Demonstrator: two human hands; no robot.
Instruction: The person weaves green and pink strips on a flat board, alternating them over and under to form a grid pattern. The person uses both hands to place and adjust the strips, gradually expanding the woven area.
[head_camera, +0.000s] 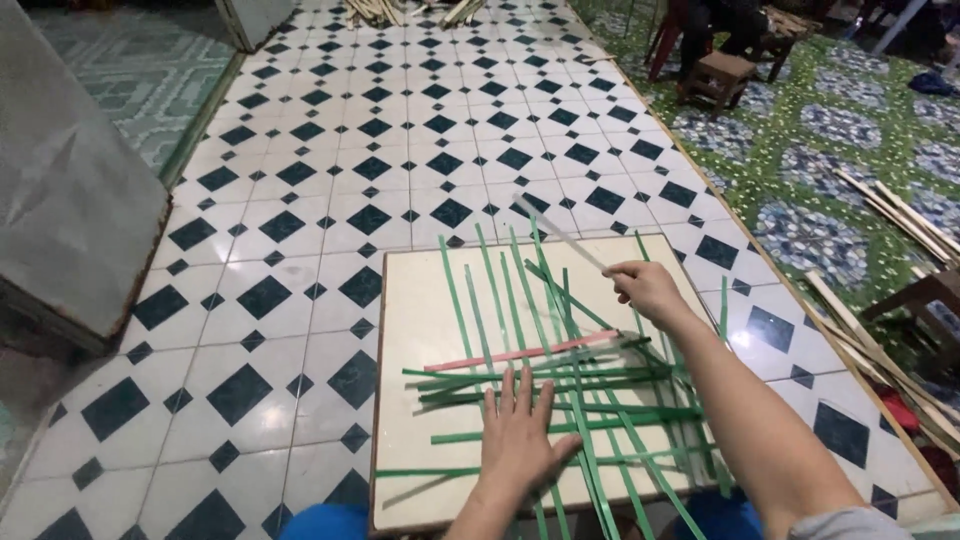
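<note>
Green strips lie crossed over one another on a pale square board that rests flat on the tiled floor. Some strips run lengthwise away from the person and others lie across them, forming a loose open weave near the middle and right of the board. One pink strip lies across the green ones, slightly tilted, just beyond the left hand.

The left hand is open and flat, fingers spread, pressing down on the crossing strips near the front of the board. The right hand is raised over the far right part of the board, its grip closed on a pale strip that slants up and away to the left, blurred along its length.

No bowl, box or basket shows near the hands; the strips lie loose on the board alone.

Two blue shapes sit at the near edge of the board, cut off by the frame. To the right, on a green patterned floor, long pale wooden slats lie scattered, and a small wooden stool stands farther back. More pale sticks are heaped at the far end of the tiles.
</note>
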